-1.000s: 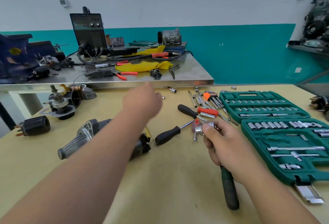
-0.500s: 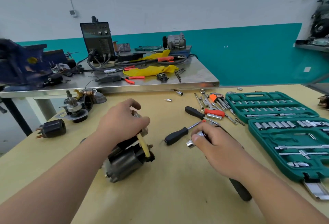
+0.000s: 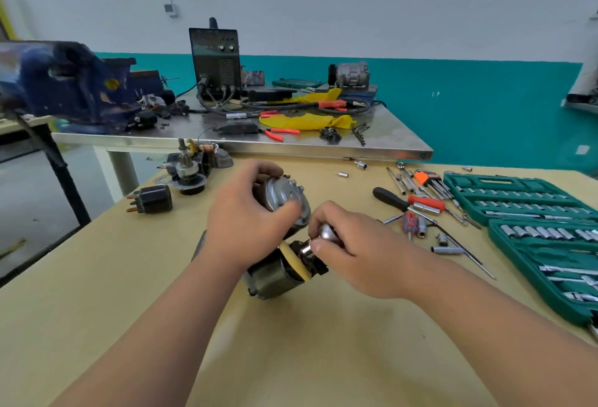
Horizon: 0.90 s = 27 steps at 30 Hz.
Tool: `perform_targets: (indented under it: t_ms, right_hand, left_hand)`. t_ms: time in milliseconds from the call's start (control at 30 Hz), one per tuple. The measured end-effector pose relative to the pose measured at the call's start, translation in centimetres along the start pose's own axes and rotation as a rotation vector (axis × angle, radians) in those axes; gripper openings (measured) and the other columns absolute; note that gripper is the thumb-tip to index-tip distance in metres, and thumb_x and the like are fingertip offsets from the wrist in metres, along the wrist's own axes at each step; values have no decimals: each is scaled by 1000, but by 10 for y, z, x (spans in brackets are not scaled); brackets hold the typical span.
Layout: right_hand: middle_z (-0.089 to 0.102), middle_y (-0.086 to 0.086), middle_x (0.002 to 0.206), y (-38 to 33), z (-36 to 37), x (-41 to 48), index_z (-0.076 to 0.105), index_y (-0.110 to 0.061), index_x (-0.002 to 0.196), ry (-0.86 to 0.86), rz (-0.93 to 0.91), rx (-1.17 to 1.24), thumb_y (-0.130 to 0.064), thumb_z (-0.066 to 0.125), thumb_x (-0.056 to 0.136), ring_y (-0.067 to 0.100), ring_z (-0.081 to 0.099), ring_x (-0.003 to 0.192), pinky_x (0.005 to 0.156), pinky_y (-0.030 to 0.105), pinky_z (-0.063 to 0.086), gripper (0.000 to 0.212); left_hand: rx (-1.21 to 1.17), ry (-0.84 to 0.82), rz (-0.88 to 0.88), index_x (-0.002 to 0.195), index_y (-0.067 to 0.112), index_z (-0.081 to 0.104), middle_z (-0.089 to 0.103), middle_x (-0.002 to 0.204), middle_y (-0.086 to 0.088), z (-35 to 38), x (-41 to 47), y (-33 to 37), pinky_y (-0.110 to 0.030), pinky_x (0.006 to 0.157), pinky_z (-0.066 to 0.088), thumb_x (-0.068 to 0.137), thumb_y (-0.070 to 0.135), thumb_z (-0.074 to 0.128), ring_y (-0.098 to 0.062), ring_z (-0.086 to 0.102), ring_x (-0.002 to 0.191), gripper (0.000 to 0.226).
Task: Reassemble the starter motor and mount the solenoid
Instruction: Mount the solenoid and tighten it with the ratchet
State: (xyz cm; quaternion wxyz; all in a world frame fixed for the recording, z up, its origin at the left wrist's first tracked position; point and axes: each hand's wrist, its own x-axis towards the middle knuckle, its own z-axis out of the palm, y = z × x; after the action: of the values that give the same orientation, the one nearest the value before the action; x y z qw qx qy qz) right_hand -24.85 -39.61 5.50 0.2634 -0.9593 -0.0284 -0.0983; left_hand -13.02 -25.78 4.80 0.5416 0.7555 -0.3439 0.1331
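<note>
The right hand (image 3: 348,246) grips a ratchet head (image 3: 325,234) with its socket (image 3: 305,248) set on the near-right end of the starter motor (image 3: 275,272) (long axis lying near-left to far-right), while the left hand (image 3: 249,225), just left, clasps its silver end cap (image 3: 286,197).

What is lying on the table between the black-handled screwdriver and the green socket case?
In the head view, an orange-handled screwdriver and loose hex keys lie between the black-handled screwdriver and the green socket case.
</note>
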Motion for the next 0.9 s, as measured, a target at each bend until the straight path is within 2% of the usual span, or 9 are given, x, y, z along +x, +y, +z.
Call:
perform_targets:
  t_ms: [100, 267, 367, 433, 600, 700, 767, 833, 900]
  right_hand:
    - [49, -18, 73, -5, -1, -6, 30, -48, 90, -37, -52, -215, -44, 41, 93, -5, 50, 76, 54, 21, 29, 13]
    - [35, -23, 77, -9, -2, -3, 15, -47, 88, -100, -147, -509, -43, 42, 96, 6, 45, 73, 62, 26, 33, 28]
    - [39, -18, 87, -10, -10, 5, 32, -37, 102, -122, -326, -661, -40, 38, 96, 9, 40, 78, 67, 25, 33, 9]
    - [50, -6, 103, -11, -11, 10, 42, -25, 113, -184, -382, -794, -40, 35, 97, 14, 48, 83, 74, 30, 38, 23]
    - [37, -15, 72, -19, -1, 5, 31, -29, 107, -176, -48, -572, -46, 32, 99, 2, 38, 59, 49, 23, 25, 19]
    - [55, 0, 74, -29, 18, 4, 40, -16, 99, 22, 348, -198, -42, 32, 100, 15, 57, 60, 47, 30, 40, 27]
    - [57, 7, 68, -37, 16, 3, 47, -12, 95, -36, 603, 179, -40, 34, 99, 21, 63, 50, 43, 27, 48, 32]
    - [54, 8, 71, -42, 5, -3, 47, -12, 100, -194, 583, 267, -39, 36, 100, 19, 63, 47, 41, 24, 50, 29]
    - [55, 9, 82, -43, -6, -8, 40, -11, 112, -325, 368, -92, -34, 34, 102, 16, 66, 58, 48, 25, 54, 26]
  left_hand:
    - [-10, 1, 8, 91, 43, 52, 57, 96, 33, -3, -2, -1, -22, 71, 48, 62, 40, 64, 6, 58, 86, 31]
    - [18, -41, -3, 103, 46, 54, 60, 95, 30, -6, -3, -4, -24, 75, 50, 62, 47, 62, 8, 58, 89, 41]
    - [53, -119, -2, 110, 45, 56, 61, 98, 28, -9, 1, -5, -25, 77, 51, 64, 49, 60, 9, 57, 91, 47]
    - [63, -142, -15, 108, 45, 57, 62, 96, 26, -10, 4, -5, -30, 78, 53, 64, 47, 60, 4, 59, 89, 44]
    - [88, -34, -29, 105, 43, 57, 63, 88, 24, -6, -5, -3, -35, 73, 54, 64, 47, 56, -1, 60, 83, 41]
    - [140, 110, -67, 109, 44, 56, 57, 85, 29, -1, -13, 2, -27, 68, 46, 59, 53, 48, -3, 57, 82, 52]
    - [150, 176, -53, 111, 42, 56, 53, 85, 31, -1, -21, 1, -26, 69, 44, 59, 53, 47, -3, 55, 84, 54]
    - [137, 198, -20, 113, 40, 58, 54, 87, 30, -5, -29, 0, -28, 76, 47, 63, 49, 51, -4, 55, 87, 52]
    - [134, 182, -9, 113, 38, 58, 56, 89, 26, -9, -30, 1, -31, 79, 50, 64, 47, 53, -6, 57, 90, 50]
